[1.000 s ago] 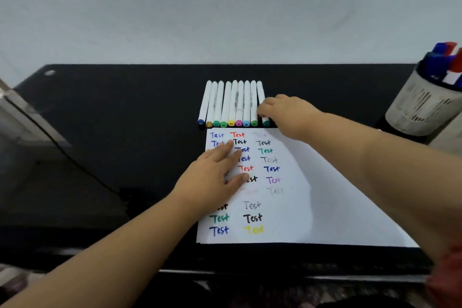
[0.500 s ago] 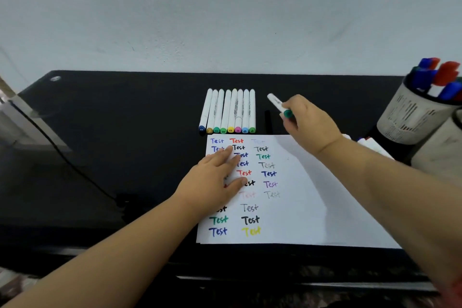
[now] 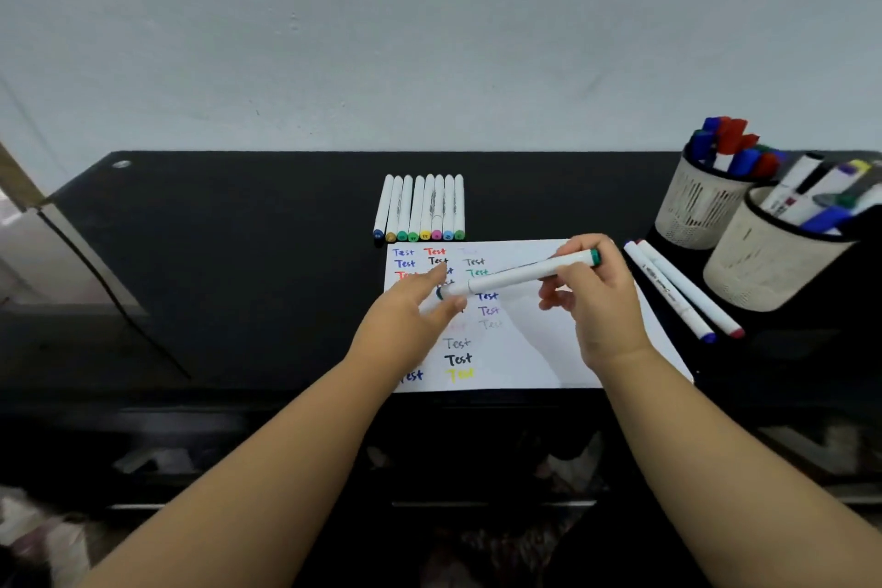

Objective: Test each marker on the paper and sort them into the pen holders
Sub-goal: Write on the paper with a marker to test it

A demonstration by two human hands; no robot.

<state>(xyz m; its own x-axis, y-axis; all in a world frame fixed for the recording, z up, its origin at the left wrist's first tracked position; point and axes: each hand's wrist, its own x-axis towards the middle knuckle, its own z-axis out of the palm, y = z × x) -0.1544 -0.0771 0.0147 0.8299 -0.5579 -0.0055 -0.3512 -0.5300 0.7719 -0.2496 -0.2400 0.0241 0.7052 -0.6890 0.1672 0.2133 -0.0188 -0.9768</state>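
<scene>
Near the front edge of the black tabletop (image 3: 238,253) lies the white paper (image 3: 525,349), with many coloured "Test" words written in columns on its left part. Above the paper, your right hand (image 3: 601,306) holds a white marker (image 3: 520,275) with green ends; the fingers are curled around its right half, and the marker lies almost level, a little higher at the right. Your left hand (image 3: 410,315) is at the marker's left end, with thumb and fingers closing on the cap there; how firm this grip is, you cannot tell. Just beside the right edge of the paper, two more white markers (image 3: 677,289) lie side by side on the tabletop. Behind the paper, a row of eight markers (image 3: 420,208) lies close together. At the right back corner stand two mesh pen holders (image 3: 759,260), both with markers inside.
</scene>
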